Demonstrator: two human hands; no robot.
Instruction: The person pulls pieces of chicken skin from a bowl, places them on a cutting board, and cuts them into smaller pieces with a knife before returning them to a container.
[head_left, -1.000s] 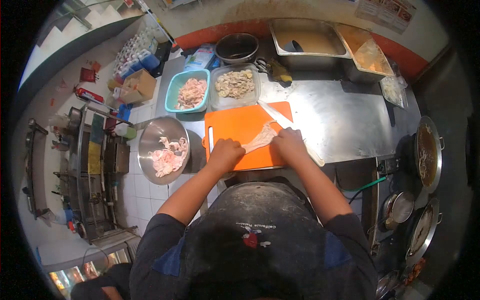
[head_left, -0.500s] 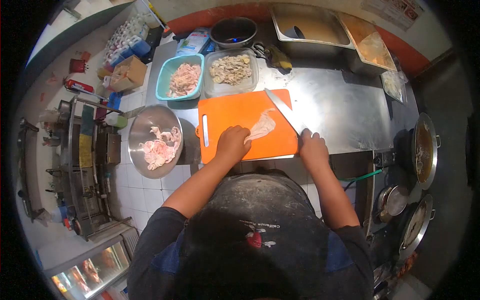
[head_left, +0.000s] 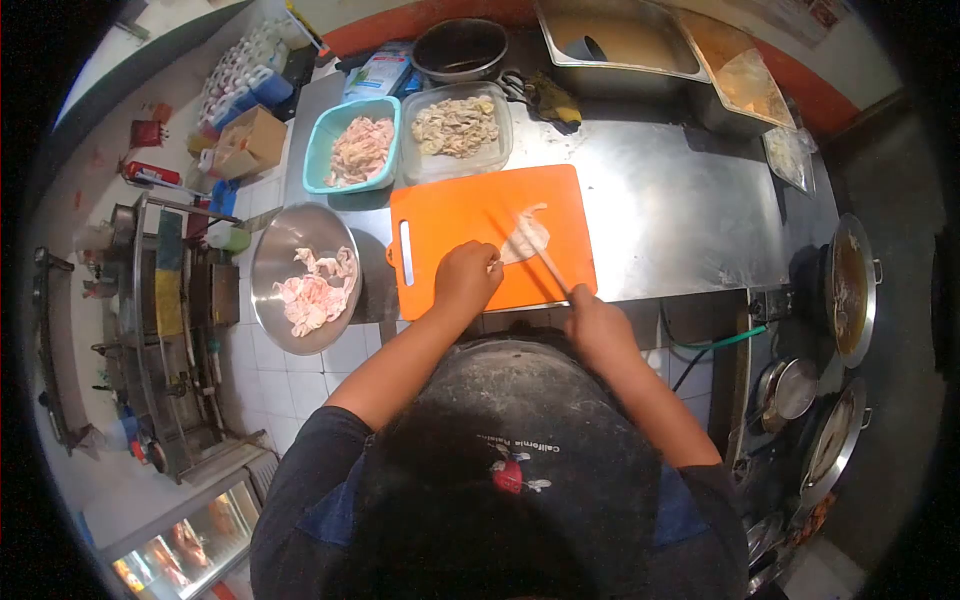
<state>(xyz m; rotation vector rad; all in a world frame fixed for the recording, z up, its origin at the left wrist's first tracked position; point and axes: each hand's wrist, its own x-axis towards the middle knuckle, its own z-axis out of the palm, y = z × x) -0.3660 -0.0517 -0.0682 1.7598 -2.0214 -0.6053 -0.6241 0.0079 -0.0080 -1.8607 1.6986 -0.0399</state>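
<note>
A pale piece of raw meat (head_left: 528, 234), thin like chicken skin, lies on an orange cutting board (head_left: 445, 218). My left hand (head_left: 468, 278) is closed, its curled fingertips pinching the left end of the meat. In my right hand (head_left: 600, 328) is the handle of a kitchen knife (head_left: 552, 268), gripped at the board's front right edge. The blade is smeared by motion and slants up and left, edge down, across the right side of the meat.
Left of the board, a steel bowl (head_left: 263, 262) holds raw pink meat. Behind stand a turquoise basin (head_left: 312, 165) of sliced raw meat and a clear container (head_left: 508, 150) of greyish pieces. Deep steel pans (head_left: 655, 75) line the back; large woks (head_left: 862, 330) stand at far right.
The knife has swung from the board's right edge leftward over the meat, with my right hand moving left and down. My left hand stays on the meat's end.
</note>
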